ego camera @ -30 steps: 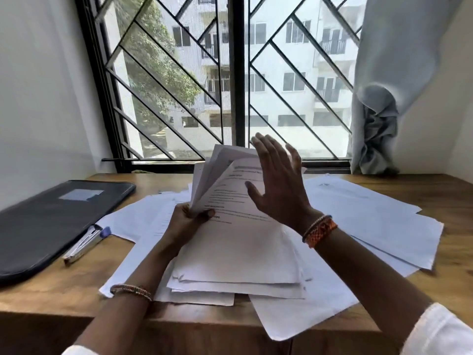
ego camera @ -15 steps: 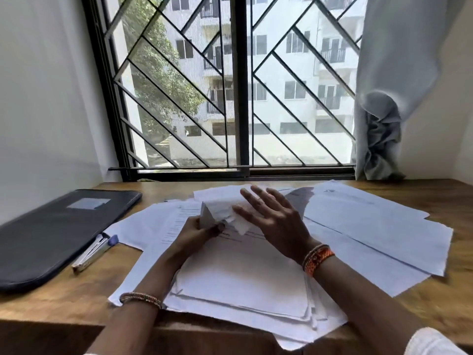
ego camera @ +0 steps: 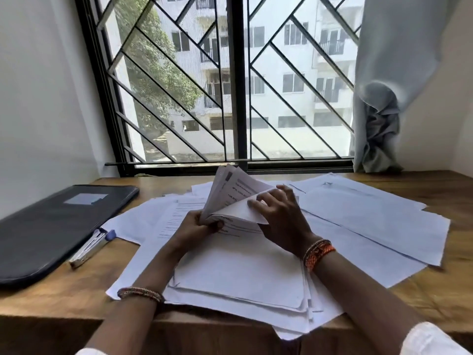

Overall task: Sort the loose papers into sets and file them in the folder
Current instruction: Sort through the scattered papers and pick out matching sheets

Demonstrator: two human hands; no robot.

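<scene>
A stack of white printed papers [ego camera: 238, 275] lies in front of me at the desk's near edge. My left hand [ego camera: 190, 230] grips the far ends of several sheets [ego camera: 234, 190], bent up and fanned out. My right hand [ego camera: 281, 216] curls its fingers over one sheet's folded-back end and holds it down toward me. More loose papers [ego camera: 371, 221] spread over the desk to the right and behind. The dark closed folder [ego camera: 48, 226] lies flat at the left, apart from both hands.
A silver stapler with a blue end [ego camera: 92, 248] lies beside the folder's right edge. The wooden desk [ego camera: 76, 285] ends at a barred window [ego camera: 235, 83] behind. A knotted pale curtain [ego camera: 381, 129] hangs at the back right. White walls close in left and right.
The raised sheets were pressed down flat under my right hand, then fanned up again. My right hand went from an open palm to fingers curled over one sheet's end.
</scene>
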